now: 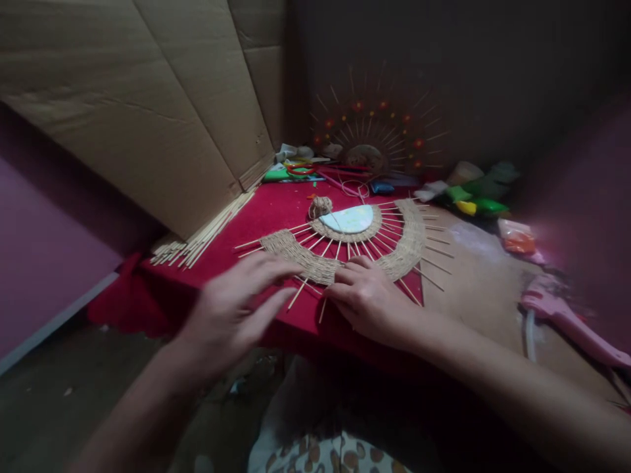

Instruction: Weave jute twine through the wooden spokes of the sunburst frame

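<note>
On the red cloth (236, 223) lies a half-round fan (413, 233) of thin wooden sticks, woven across with tan twine in a broad outer band. At its middle sits a pale blue half disc (349, 220) edged with more twine weaving. A small ball of twine (320, 207) rests against the disc's far left side. My right hand (372, 295) has its fingers curled over the near edge of the woven band, gripping it beside a stick. To the left, my left hand (246, 295), slightly blurred, hovers by the band with thumb and fingers apart, holding nothing visible.
Loose sticks (202, 233) lie along a large cardboard sheet (187, 98) at left. A finished stick fan with red flowers (357, 106) leans at the back. Scissors (300, 169) and craft supplies stand before it. A pink glue gun (566, 315) lies on brown board (473, 263) at right.
</note>
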The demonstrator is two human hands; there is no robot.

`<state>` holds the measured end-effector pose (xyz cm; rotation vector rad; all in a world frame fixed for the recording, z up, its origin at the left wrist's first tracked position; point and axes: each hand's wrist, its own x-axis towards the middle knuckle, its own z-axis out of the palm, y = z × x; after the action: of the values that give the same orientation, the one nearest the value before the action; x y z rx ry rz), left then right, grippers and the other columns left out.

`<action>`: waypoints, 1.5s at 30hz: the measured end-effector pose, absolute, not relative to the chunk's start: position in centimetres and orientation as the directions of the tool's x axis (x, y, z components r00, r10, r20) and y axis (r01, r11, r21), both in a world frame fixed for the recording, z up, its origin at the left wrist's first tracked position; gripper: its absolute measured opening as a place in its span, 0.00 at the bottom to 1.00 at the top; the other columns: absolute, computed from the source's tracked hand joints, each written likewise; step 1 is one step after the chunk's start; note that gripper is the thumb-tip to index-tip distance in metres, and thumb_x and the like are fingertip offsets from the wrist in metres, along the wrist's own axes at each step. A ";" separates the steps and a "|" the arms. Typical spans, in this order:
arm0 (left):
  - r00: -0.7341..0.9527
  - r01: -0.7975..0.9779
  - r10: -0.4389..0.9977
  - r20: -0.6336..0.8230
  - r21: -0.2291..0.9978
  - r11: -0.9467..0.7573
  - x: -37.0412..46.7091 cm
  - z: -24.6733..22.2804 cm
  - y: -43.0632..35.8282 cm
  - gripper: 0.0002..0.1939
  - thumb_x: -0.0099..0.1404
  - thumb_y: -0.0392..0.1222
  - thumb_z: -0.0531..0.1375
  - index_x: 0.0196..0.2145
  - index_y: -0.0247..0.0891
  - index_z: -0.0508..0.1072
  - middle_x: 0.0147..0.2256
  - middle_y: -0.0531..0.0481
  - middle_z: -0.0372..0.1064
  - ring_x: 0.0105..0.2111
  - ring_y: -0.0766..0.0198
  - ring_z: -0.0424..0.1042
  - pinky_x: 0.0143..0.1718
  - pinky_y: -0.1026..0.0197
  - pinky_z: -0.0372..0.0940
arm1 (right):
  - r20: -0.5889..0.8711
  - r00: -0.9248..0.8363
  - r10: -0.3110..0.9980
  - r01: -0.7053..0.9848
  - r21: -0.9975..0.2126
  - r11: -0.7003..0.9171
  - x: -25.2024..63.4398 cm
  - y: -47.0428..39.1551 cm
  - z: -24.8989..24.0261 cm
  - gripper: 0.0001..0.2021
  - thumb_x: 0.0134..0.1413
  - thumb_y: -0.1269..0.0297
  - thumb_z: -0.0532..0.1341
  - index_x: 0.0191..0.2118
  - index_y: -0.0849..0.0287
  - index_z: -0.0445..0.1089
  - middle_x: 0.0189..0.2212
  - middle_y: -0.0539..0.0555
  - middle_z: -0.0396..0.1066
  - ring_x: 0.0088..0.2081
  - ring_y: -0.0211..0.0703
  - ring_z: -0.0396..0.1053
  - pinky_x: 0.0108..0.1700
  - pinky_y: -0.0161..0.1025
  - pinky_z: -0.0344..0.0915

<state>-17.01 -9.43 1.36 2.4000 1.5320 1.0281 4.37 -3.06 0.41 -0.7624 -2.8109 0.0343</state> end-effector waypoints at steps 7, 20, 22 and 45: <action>0.293 0.890 0.846 0.446 0.196 -0.412 -15.4 -3.4 -9.5 0.15 0.68 0.36 0.51 0.51 0.33 0.65 0.40 0.43 0.68 0.40 0.57 0.66 0.44 0.53 0.64 | 0.264 -0.869 0.419 0.426 -0.036 0.904 4.6 -3.6 0.7 0.11 0.54 0.74 0.55 0.28 0.61 0.74 0.27 0.55 0.71 0.34 0.44 0.64 0.54 0.47 0.53; 0.429 0.901 0.717 0.549 -0.196 -0.388 -15.2 -3.9 -8.1 0.14 0.64 0.32 0.54 0.46 0.27 0.72 0.29 0.44 0.64 0.31 0.57 0.62 0.32 0.57 0.62 | 0.212 -0.841 0.498 0.473 -0.161 0.866 5.4 -5.5 0.8 0.11 0.56 0.72 0.55 0.29 0.61 0.75 0.24 0.53 0.71 0.27 0.39 0.63 0.34 0.39 0.55; 0.423 0.901 0.716 0.556 -0.173 -0.398 -15.1 -4.1 -8.0 0.14 0.64 0.31 0.53 0.46 0.27 0.72 0.30 0.44 0.64 0.31 0.57 0.62 0.33 0.57 0.63 | 0.223 -0.832 0.509 0.471 -0.202 0.859 5.0 -6.0 0.6 0.10 0.56 0.72 0.55 0.31 0.61 0.75 0.25 0.53 0.72 0.28 0.38 0.65 0.34 0.39 0.54; 0.404 0.897 0.745 0.531 -0.072 -0.436 -15.4 -4.0 -8.2 0.15 0.65 0.31 0.51 0.46 0.26 0.72 0.29 0.44 0.63 0.32 0.58 0.62 0.34 0.57 0.65 | 0.095 -0.960 0.265 0.281 0.306 0.910 5.3 -6.9 1.1 0.12 0.60 0.74 0.50 0.42 0.66 0.70 0.24 0.54 0.68 0.26 0.43 0.64 0.26 0.41 0.45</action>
<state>-15.37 -8.17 -3.97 2.9094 1.7796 0.7688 5.29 -6.85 1.13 -0.4317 -3.0190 -0.4955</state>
